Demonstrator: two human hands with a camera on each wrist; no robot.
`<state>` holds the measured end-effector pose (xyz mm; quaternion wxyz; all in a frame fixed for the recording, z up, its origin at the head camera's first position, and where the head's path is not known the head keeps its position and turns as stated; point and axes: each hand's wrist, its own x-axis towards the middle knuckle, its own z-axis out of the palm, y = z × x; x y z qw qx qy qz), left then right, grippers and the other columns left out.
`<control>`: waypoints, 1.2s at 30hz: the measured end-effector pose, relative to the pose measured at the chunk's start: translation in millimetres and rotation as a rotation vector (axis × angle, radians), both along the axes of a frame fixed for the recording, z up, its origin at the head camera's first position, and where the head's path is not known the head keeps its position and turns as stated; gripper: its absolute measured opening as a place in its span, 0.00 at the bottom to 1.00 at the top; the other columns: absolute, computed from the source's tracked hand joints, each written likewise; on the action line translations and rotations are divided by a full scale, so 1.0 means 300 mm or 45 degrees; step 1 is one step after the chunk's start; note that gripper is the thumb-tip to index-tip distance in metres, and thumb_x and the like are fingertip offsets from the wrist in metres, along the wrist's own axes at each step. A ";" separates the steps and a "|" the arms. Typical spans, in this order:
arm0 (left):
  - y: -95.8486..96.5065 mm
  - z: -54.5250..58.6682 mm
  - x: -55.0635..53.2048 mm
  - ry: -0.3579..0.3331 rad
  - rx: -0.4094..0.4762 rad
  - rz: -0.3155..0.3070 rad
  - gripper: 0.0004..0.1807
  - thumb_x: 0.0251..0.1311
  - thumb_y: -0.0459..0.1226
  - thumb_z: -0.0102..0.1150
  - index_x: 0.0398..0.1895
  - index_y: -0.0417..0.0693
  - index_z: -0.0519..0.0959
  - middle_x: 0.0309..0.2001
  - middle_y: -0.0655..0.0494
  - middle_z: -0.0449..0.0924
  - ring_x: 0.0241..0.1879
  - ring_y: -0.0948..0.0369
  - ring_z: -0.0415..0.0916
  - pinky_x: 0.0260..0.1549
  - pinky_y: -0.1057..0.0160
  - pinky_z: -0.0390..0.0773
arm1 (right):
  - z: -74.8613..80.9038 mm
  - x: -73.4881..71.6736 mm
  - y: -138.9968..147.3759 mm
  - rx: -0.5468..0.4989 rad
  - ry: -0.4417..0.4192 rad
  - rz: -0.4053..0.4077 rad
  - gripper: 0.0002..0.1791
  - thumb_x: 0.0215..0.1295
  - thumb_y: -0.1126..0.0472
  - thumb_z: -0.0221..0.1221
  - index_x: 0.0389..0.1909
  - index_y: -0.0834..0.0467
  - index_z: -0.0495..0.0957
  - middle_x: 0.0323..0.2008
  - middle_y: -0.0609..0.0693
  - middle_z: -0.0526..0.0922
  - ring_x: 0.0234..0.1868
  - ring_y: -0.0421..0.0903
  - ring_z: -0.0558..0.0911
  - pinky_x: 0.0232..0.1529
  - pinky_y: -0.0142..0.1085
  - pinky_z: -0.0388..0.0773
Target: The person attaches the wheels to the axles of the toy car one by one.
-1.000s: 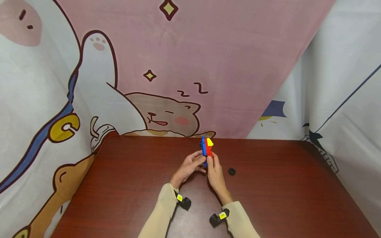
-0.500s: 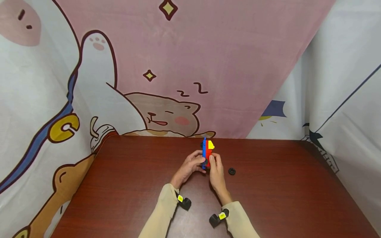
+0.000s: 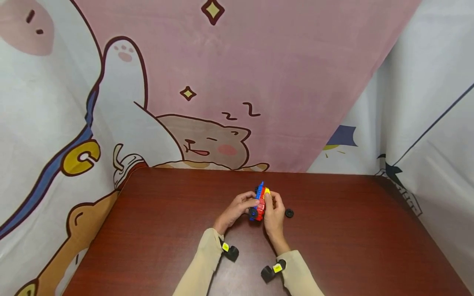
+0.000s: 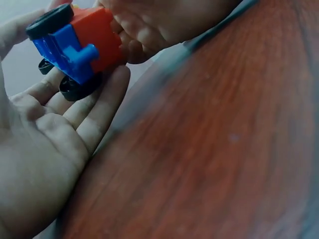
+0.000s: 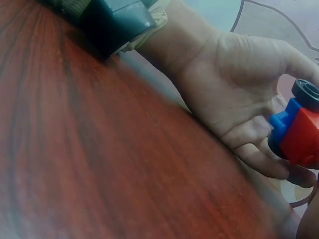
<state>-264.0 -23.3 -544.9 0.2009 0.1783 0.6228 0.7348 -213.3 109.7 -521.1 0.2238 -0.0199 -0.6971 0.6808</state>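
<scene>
A toy car (image 3: 261,202) built of red, blue and yellow bricks is held up between both hands over the table. My left hand (image 3: 235,211) grips its blue, wheeled side, thumb on top. On the opposite side, my right hand (image 3: 274,214) holds it by the red and yellow bricks. The left wrist view shows the car's blue base (image 4: 75,57) with black wheels (image 4: 49,21) and the red block above fingers. A wheel (image 5: 307,92) also shows on the car in the right wrist view. Right of my right hand, a loose black wheel (image 3: 289,213) lies on the table.
The brown wooden table (image 3: 166,246) spreads around both forearms. A printed cloth (image 3: 296,82) with cartoon animals hangs behind its far edge, and white cloth (image 3: 437,144) hangs at the right. Each wrist carries a small black camera (image 3: 232,253).
The car has come closer to the body and tilted, bringing its wheeled end into view. My right hand has shifted up along it to the yellow brick. The loose wheel has stayed put.
</scene>
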 end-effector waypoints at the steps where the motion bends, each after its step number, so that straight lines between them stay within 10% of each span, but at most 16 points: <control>1: 0.001 0.001 0.002 -0.002 0.003 0.005 0.16 0.66 0.39 0.54 0.46 0.33 0.72 0.33 0.60 0.78 0.31 0.67 0.78 0.33 0.67 0.81 | 0.001 0.002 0.000 0.006 0.006 -0.007 0.14 0.74 0.63 0.52 0.45 0.73 0.76 0.31 0.57 0.79 0.29 0.38 0.76 0.27 0.27 0.74; 6: 0.002 -0.002 0.006 -0.015 0.034 0.060 0.23 0.66 0.39 0.53 0.62 0.39 0.67 0.45 0.54 0.78 0.39 0.65 0.78 0.39 0.65 0.80 | -0.001 0.005 0.004 0.024 -0.041 0.018 0.13 0.74 0.63 0.53 0.42 0.72 0.76 0.30 0.66 0.77 0.27 0.40 0.76 0.25 0.28 0.74; 13: 0.002 -0.008 0.006 -0.017 0.030 0.098 0.29 0.64 0.32 0.57 0.69 0.43 0.64 0.58 0.43 0.75 0.44 0.65 0.79 0.42 0.66 0.81 | 0.006 0.009 0.001 0.114 -0.188 0.020 0.14 0.76 0.58 0.51 0.47 0.66 0.79 0.31 0.51 0.79 0.28 0.38 0.75 0.27 0.29 0.74; 22: 0.005 -0.014 -0.008 -0.080 0.076 0.212 0.29 0.64 0.34 0.58 0.67 0.42 0.64 0.52 0.48 0.78 0.41 0.63 0.79 0.42 0.65 0.80 | -0.068 0.017 0.098 -0.029 0.148 -0.116 0.13 0.71 0.70 0.54 0.48 0.77 0.73 0.34 0.45 0.75 0.30 0.34 0.72 0.31 0.23 0.68; 27: 0.000 -0.007 -0.006 -0.081 0.075 0.194 0.29 0.65 0.36 0.58 0.68 0.44 0.64 0.55 0.44 0.77 0.44 0.62 0.81 0.45 0.64 0.81 | -0.122 0.039 0.210 -0.005 0.110 -0.219 0.12 0.69 0.69 0.58 0.47 0.74 0.75 0.33 0.41 0.75 0.28 0.31 0.71 0.29 0.22 0.66; 36: 0.003 -0.005 -0.005 -0.111 0.065 0.201 0.27 0.65 0.38 0.58 0.67 0.46 0.65 0.58 0.43 0.76 0.45 0.60 0.81 0.47 0.62 0.82 | -0.135 0.064 0.295 0.565 -0.248 -0.268 0.20 0.63 0.61 0.66 0.52 0.64 0.75 0.42 0.57 0.78 0.44 0.48 0.72 0.50 0.35 0.64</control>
